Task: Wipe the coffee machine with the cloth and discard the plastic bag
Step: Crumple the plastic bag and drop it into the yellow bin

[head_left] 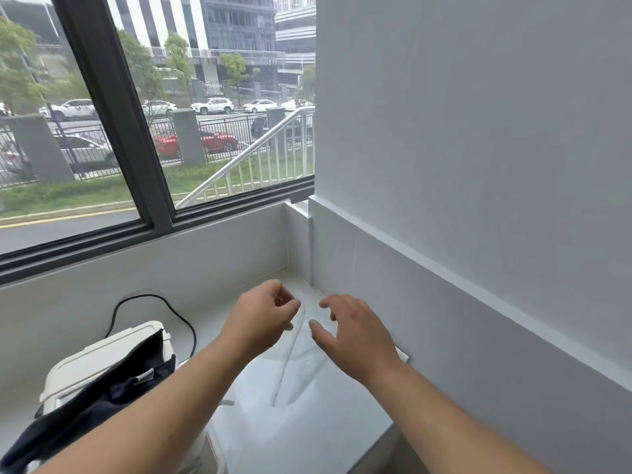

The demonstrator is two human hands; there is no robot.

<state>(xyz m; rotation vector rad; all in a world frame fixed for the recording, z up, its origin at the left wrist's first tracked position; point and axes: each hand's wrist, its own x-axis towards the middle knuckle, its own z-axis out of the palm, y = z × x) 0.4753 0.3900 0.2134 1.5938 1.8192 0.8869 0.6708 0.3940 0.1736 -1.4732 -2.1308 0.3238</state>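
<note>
Plastic bag [294, 364], clear and creased, hangs from left hand [263, 316].

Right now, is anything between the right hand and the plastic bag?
Nothing visible. The left hand pinches the top edge of the clear plastic bag, which hangs over the counter. The right hand is open right beside it with only air between. The dark cloth stays on the coffee machine.

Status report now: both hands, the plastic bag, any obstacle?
Left hand pinching plastic bag at top. Right hand open beside it. Dark cloth lies on coffee machine. Nothing blocking.
</note>
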